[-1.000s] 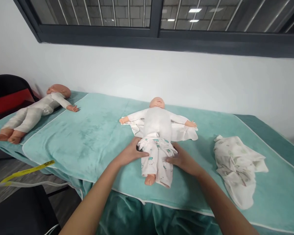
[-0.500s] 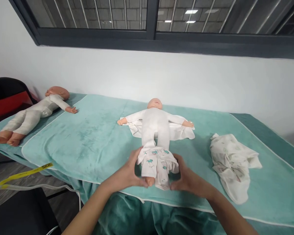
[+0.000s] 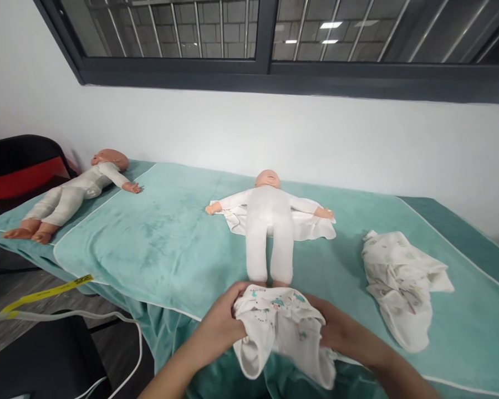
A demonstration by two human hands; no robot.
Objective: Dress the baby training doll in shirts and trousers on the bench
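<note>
A: How are the hands posed?

B: Both forearms reach forward from the bottom edge and angle inward. The left hand [image 3: 224,320] is closed on one side of a pair of white, thin-cloth trousers with a small green print [image 3: 270,310]; the right hand [image 3: 336,328] grips the opposite side, so the garment is held between them.

A: Where exactly are the trousers?

B: At the near edge of the desk draped in pale teal plush cloth [image 3: 162,238], just below the feet of a doll with a white fabric body [image 3: 269,216]. The doll lies on its back, arms spread over a flat white cloth [image 3: 311,228].

A: What's hard to make out?

B: The doll's feet are mostly hidden behind the waistband, and I can't tell whether they touch it. Several right-hand fingers are covered by fabric, the lower trouser leg on that side is blurred, and the forearms are cut off by the frame.

A: And to the right?

B: A crumpled white printed cloth [image 3: 399,285], its folds obscuring its shape, well apart from the hands.
</note>
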